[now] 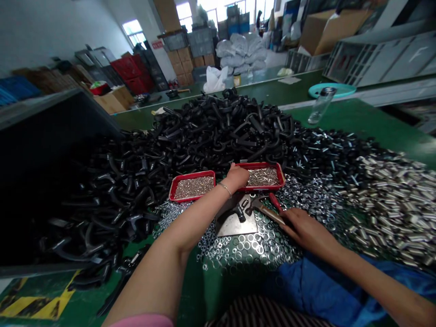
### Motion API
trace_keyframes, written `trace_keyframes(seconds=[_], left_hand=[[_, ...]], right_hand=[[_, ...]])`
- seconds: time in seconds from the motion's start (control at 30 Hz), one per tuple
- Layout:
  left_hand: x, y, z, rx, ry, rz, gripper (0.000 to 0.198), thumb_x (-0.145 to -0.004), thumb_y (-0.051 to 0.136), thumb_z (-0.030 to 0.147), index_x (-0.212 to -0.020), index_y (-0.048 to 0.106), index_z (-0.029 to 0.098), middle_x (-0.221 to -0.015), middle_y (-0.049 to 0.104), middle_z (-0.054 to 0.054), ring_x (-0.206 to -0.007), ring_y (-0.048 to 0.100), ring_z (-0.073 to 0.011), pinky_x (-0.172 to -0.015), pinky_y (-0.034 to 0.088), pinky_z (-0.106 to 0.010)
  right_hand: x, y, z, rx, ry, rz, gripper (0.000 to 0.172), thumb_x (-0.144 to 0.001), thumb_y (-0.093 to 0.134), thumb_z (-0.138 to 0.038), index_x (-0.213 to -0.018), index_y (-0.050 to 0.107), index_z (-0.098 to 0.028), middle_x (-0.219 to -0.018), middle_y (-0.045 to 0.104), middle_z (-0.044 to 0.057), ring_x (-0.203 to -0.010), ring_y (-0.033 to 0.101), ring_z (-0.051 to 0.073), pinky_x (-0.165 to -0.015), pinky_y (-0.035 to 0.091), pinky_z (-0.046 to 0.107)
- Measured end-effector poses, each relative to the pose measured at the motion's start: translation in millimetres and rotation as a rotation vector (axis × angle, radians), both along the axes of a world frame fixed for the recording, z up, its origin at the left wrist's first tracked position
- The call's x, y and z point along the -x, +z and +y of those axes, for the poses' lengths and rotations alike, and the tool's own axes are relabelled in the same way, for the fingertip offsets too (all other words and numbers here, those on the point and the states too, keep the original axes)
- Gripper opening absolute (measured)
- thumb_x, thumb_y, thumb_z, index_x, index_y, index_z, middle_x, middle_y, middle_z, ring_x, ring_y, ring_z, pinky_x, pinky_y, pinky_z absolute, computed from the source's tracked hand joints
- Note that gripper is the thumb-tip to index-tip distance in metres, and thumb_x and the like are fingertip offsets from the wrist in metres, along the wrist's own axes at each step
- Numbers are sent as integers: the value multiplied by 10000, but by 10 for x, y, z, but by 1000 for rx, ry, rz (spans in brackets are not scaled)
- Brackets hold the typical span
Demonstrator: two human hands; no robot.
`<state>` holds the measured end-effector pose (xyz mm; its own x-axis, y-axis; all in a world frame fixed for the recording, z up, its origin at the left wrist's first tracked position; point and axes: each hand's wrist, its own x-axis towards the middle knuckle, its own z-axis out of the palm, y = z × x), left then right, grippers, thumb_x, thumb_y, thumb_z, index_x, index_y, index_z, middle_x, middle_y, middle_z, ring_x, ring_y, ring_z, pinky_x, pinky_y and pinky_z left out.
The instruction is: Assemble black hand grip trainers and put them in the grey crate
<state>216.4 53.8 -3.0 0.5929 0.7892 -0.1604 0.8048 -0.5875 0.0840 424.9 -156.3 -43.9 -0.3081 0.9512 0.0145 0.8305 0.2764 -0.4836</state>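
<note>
My left hand point(238, 177) reaches over the left end of the right-hand red tray point(281, 175), which holds many small metal pins point(262, 177). Its fingers are curled together, and whatever they pinch is hidden. In my right hand point(297, 223) is a hammer point(269, 212) with a wooden handle, its head over a metal plate point(235, 227). A red-handled tool point(275, 202) lies against my right fingers; I cannot tell if they grip it too. On the plate sits a small black part point(240, 212) with a metal cylinder point(245, 203) close by.
Another red tray point(173, 193) of pins stands left. Black curved parts point(218, 127) heap up behind. Metal rings point(248, 245) lie in front, metal sleeves point(395, 204) at right. A glass bottle point(320, 109), a turquoise lid point(344, 91) and a dark bin point(61, 109) surround the heap.
</note>
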Motion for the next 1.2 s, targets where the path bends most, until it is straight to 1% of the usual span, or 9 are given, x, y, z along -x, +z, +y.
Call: trace_keyframes(seconds=[0.2,0.37,0.47,0.67,0.77,0.87,1.0,1.1,1.2], left_hand=[[109,-10,-133,-82,66,-152,187,-825,522,76,-883,697,109,-979,710,-173,-1002,617,-301,-948,392,-470],[368,23,-372,-21,129,-529,290,-877,496,93,-1118,639,165,-971,698,-56,-888,643,-172,-823,480,-298],[662,-71,-666,155,199,-882,237,-864,573,139,-1066,681,202,-960,708,-24,-881,654,-157,-827,503,-290],[901,-412,-1133,334,475,-1077,93,-834,683,258,-858,697,169,-832,722,-27,-779,666,-165,-755,520,-300],[842,-526,-1152,283,484,-1042,83,-837,686,241,-801,697,168,-814,716,-20,-775,657,-164,-765,505,-303],[818,-538,-1130,225,456,-949,108,-864,669,237,-788,687,162,-796,697,-23,-763,639,-167,-749,491,-307],[848,-426,-1152,6,224,-673,153,-928,604,269,-832,668,169,-892,676,-54,-934,603,-213,-882,458,-370],[862,-355,-1242,-68,92,-462,201,-947,576,353,-1004,648,174,-1035,656,-91,-1061,563,-266,-975,415,-447],[854,-367,-1385,-72,186,-468,681,-822,711,516,-1336,471,140,-1269,573,-166,-1198,508,-337,-1044,383,-521]], right_hand=[[4,69,166,337,-62,280,321,-862,583,-438,-1042,612,-174,-880,656,68,-777,608,220,-728,483,350],[1,260,246,814,-111,640,391,-871,576,-571,-964,644,-198,-752,624,12,-631,559,157,-541,427,267],[-19,326,135,766,-119,727,341,-847,646,-544,-911,647,-210,-769,626,12,-630,568,144,-537,458,257],[117,326,-34,724,-225,773,416,-860,621,-576,-1069,590,-218,-728,609,-5,-424,448,88,-346,354,220],[233,365,40,617,-259,696,448,-861,604,-588,-1138,574,-237,-713,606,-18,-427,435,97,-336,304,219],[267,391,136,478,-206,583,424,-857,592,-585,-1094,612,-234,-721,640,2,-506,517,137,-419,379,256],[211,342,185,339,-129,388,403,-887,550,-560,-1101,652,-234,-756,680,23,-639,605,200,-559,454,309],[188,322,155,296,-76,298,409,-925,508,-534,-1164,646,-232,-838,715,46,-717,648,236,-639,487,343],[237,371,115,217,-43,256,418,-962,466,-502,-1258,601,-239,-971,726,79,-815,668,258,-719,507,365]])
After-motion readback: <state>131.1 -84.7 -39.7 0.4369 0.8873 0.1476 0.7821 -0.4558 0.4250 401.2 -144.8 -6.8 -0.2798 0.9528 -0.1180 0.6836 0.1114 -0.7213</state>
